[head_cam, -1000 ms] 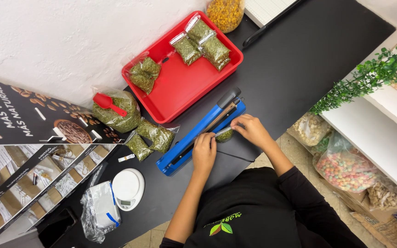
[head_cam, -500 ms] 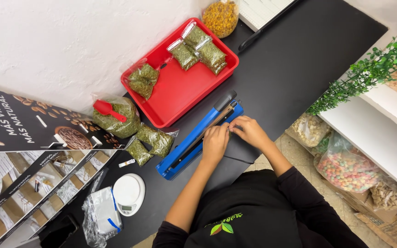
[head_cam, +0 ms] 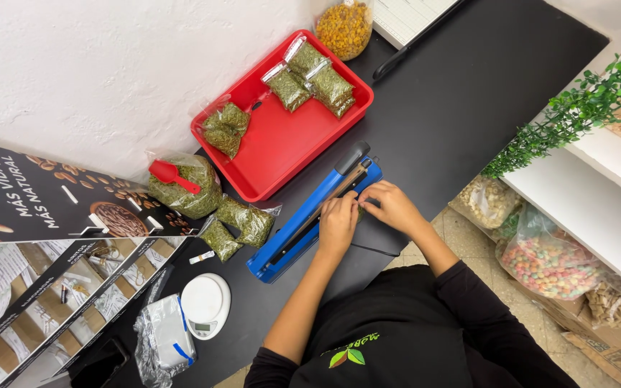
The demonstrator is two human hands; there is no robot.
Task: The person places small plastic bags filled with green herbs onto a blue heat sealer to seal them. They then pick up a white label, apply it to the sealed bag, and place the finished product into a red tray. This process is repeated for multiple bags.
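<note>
Both of my hands have drawn together since a second ago: my left hand (head_cam: 338, 219) has slid up along the long blue impulse sealer with its black press bar (head_cam: 315, 212) and now sits just beside my right hand (head_cam: 391, 205), where before the two lay apart. My fingers meet at the near edge of the sealer, pinching something small between them; it is almost wholly hidden under my knuckles, and I cannot tell what it is. Earlier a little green-filled pouch showed there.

Left of the sealer, on the matte black tabletop (head_cam: 461, 93), two clear crinkled packets of dried green herb (head_cam: 238, 223) lie touching each other. Beyond them a larger clear bag of the same herb (head_cam: 185, 188) holds a red plastic scoop (head_cam: 170, 174). Farther off, the glossy red rectangular tray (head_cam: 289, 147) carries one loose herb packet at its left end and several stacked at its far right corner.

Nearest me on the left, a round white kitchen scale (head_cam: 205, 305) rests beside a shiny stack of empty clear bags (head_cam: 163, 343), partly cut off by the frame. A bag of yellow kernels (head_cam: 344, 27) is cropped at the top.
</note>
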